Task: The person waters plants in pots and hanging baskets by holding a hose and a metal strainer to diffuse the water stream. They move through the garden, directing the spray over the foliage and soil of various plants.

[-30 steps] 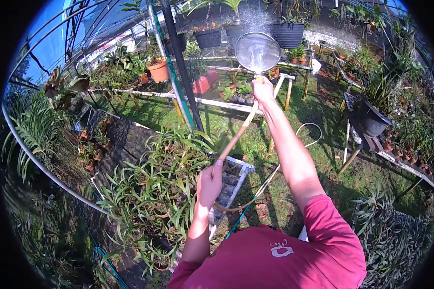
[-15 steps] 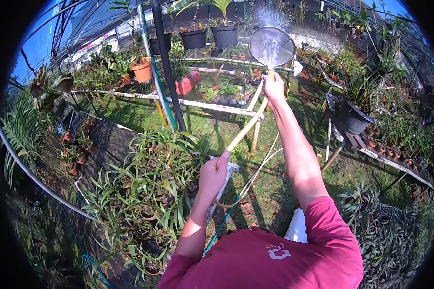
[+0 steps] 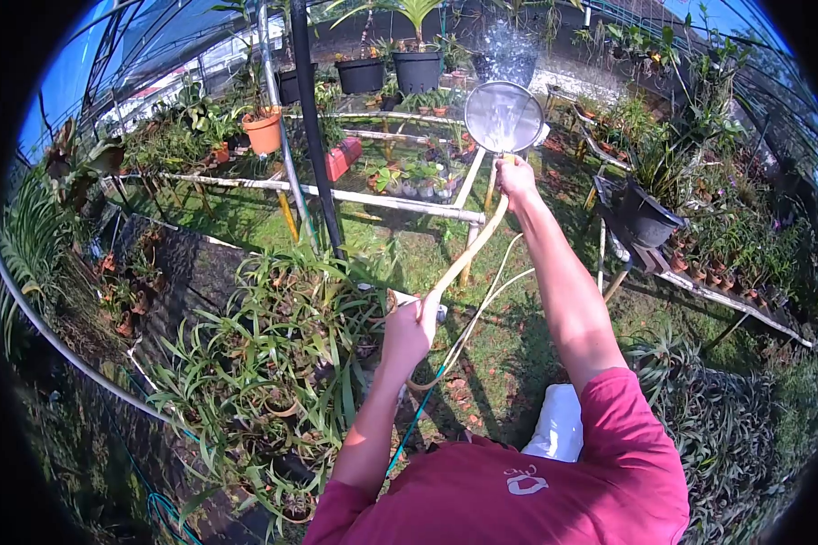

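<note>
A pale yellow hose (image 3: 468, 253) runs between my two hands. My right hand (image 3: 516, 182), stretched forward, is closed around its upper end. Just beyond the fingers is a round, dark-rimmed mesh disc (image 3: 504, 116), like a strainer; how it joins the hose is hidden by the hand. Water (image 3: 507, 50) sprays up and forward through the mesh. Lower and to the left, my left hand (image 3: 409, 334) grips the hose, thumb lying along it. The hose loops below that hand.
Dense leafy potted plants (image 3: 282, 363) stand at my left. Ahead, pale poles form a low bench frame (image 3: 400, 203), with a black post (image 3: 314, 127) and an orange pot (image 3: 263, 132). A black planter (image 3: 650, 218) sits on the right bench. Spiky plants (image 3: 718, 427) grow at lower right.
The mesh disc and my right hand have come slightly lower in view, the spray with them. The left hand has lowered a little, its thumb now flatter along the hose.
</note>
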The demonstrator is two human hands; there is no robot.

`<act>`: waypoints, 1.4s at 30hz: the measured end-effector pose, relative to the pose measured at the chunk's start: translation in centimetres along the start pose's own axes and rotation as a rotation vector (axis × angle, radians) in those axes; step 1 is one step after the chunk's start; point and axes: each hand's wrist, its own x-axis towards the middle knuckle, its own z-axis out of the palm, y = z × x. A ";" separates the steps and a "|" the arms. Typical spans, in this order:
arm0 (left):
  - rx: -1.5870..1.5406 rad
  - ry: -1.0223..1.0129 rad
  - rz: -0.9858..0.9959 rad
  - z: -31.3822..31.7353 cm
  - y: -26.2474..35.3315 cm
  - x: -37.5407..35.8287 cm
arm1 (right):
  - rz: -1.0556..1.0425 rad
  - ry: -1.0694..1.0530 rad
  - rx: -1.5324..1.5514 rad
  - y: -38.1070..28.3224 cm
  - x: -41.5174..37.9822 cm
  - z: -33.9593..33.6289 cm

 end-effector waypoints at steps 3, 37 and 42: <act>-0.045 -0.027 -0.037 -2.4 2.5 0.3 | -0.084 0.018 0.123 -2.3 -0.6 0.7; -0.223 -0.047 0.181 -1.7 6.7 2.9 | -0.375 0.116 0.027 -15.6 -1.3 -2.3; -0.198 -0.010 0.229 -1.5 7.6 1.7 | -0.379 -0.012 -0.028 -16.2 -1.6 -2.1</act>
